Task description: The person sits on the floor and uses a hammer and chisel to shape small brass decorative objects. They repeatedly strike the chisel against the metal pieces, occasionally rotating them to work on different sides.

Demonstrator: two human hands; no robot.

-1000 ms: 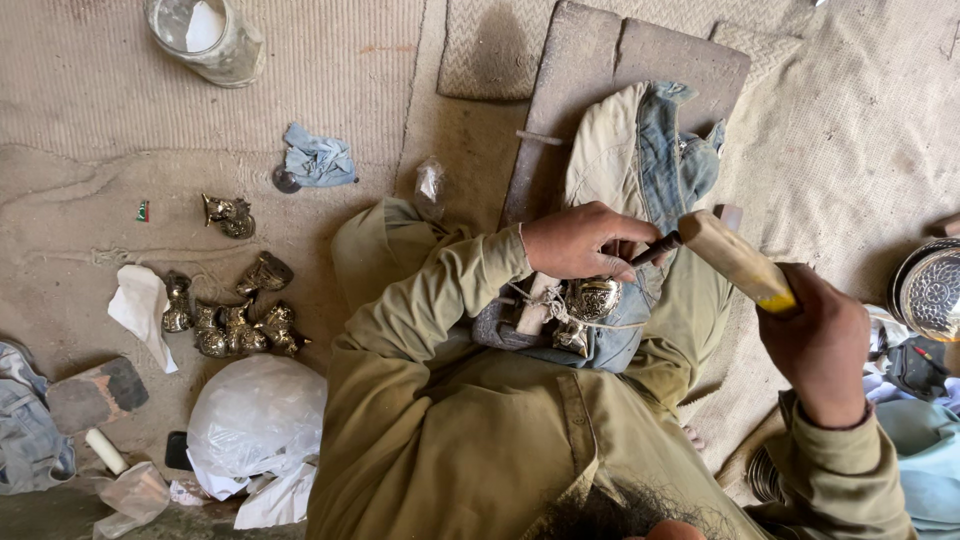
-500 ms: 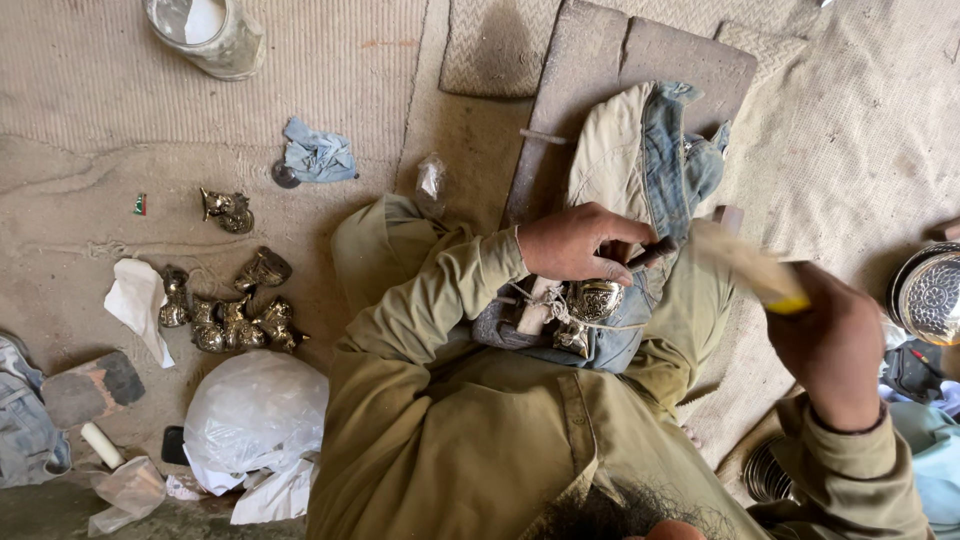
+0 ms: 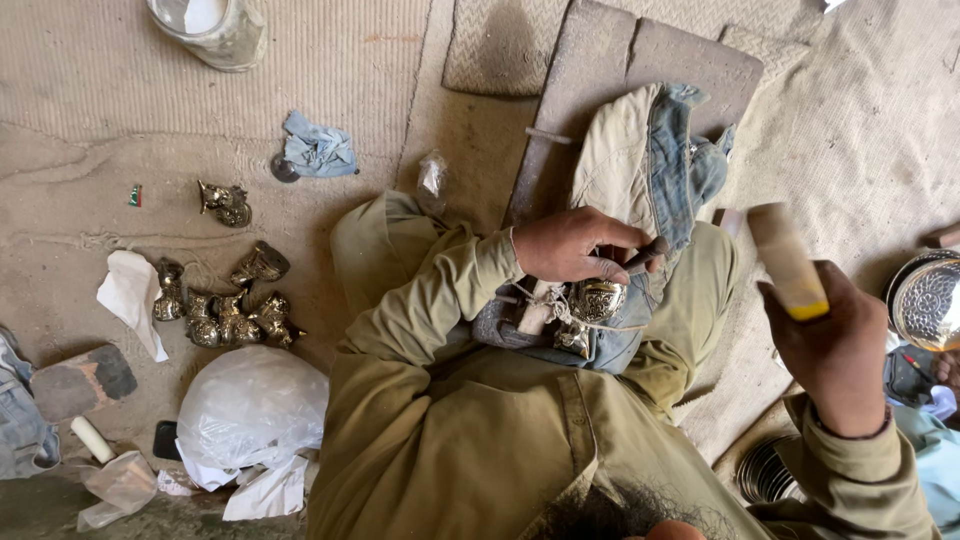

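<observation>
A small rounded silver-coloured metal piece with embossed surface lies on the person's lap, bedded on a folded blue denim cloth that runs up onto a flat grey stone slab. The left hand rests directly over this piece, its grip closed on a short dark metal punch; the punch's long axis slants down and to the left, its tip toward the metal piece, its free end pointing toward the right hand.

The right hand is raised to the right of the piece, well apart from it, grip closed around the lower end of a pale wooden mallet with a yellow band. The mallet's long axis stands near upright, leaning slightly left toward the punch. The left hand is the nearer to the piece; the mallet lies right of and above the punch end.

On the floor matting to the left: a cluster of small brass-coloured metal castings, a white plastic bag, a white rag, a crumpled blue cloth scrap. An engraved round metal dish sits at the right edge
</observation>
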